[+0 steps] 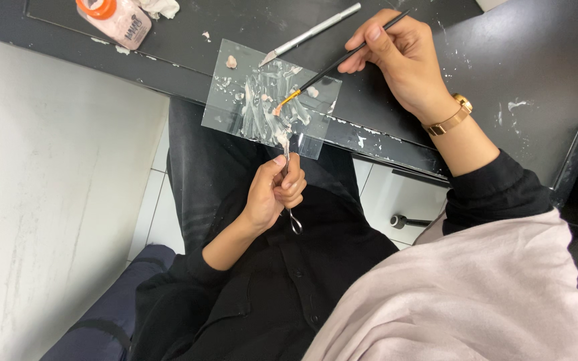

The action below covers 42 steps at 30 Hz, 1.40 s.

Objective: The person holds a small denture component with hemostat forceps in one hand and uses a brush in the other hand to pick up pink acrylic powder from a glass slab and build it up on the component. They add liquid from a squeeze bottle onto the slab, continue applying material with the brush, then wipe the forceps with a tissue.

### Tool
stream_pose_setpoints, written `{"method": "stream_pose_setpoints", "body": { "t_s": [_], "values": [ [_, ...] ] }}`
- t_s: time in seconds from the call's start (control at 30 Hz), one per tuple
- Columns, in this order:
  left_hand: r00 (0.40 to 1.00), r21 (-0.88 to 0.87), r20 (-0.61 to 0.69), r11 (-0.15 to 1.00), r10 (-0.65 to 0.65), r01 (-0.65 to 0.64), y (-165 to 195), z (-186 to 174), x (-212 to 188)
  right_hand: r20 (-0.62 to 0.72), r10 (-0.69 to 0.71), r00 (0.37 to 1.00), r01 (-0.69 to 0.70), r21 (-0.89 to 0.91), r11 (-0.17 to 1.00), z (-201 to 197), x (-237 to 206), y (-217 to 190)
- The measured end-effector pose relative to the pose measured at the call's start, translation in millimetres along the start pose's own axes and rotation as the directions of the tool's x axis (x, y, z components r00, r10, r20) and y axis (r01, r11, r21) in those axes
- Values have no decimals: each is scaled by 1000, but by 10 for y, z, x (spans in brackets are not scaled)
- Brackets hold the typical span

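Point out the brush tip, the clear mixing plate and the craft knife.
Brush tip [281, 105], head view: orange bristles.
Clear mixing plate [225, 110], head view: bare left part.
Craft knife [316, 28], head view: middle of silver handle.

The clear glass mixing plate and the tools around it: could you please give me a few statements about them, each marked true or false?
1. The right hand holds a thin black-handled brush whose tip rests on the clear glass plate. True.
2. The left hand is empty. False: it grips a slim metal wire-loop tool that reaches to the plate's near edge.
3. The silver craft knife is held in the right hand. False: it lies on the black table, beyond the plate.
4. The plate is smeared with whitish paste. True.
5. A pink bottle with an orange cap stands upright. False: it lies on its side.
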<state>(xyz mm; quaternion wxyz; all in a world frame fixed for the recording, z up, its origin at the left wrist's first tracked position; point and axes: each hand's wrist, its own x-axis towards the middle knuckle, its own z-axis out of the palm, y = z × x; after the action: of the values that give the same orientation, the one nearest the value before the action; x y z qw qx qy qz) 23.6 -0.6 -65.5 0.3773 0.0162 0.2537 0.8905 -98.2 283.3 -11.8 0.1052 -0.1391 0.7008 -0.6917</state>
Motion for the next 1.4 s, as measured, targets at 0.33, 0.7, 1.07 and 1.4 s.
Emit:
{"method": "stream_pose_setpoints", "body": {
  "t_s": [0.33,0.7,1.07,1.4],
  "values": [
    [1000,-19,-7,1000,-14,14,7,12,-11,27,3,1000,-5,75,997,-7,1,-74],
    [1000,-25,-4,1000,-15,15,0,-11,-13,80,21,997,-27,75,997,21,-5,-97],
    [1000,-30,1,999,-15,15,6,-6,-1,74,55,996,-64,113,992,31,-11,-105],
    [1000,-28,-3,1000,-13,13,6,-9,-11,89,58,994,-66,90,994,-31,0,-29]
  ]
}}
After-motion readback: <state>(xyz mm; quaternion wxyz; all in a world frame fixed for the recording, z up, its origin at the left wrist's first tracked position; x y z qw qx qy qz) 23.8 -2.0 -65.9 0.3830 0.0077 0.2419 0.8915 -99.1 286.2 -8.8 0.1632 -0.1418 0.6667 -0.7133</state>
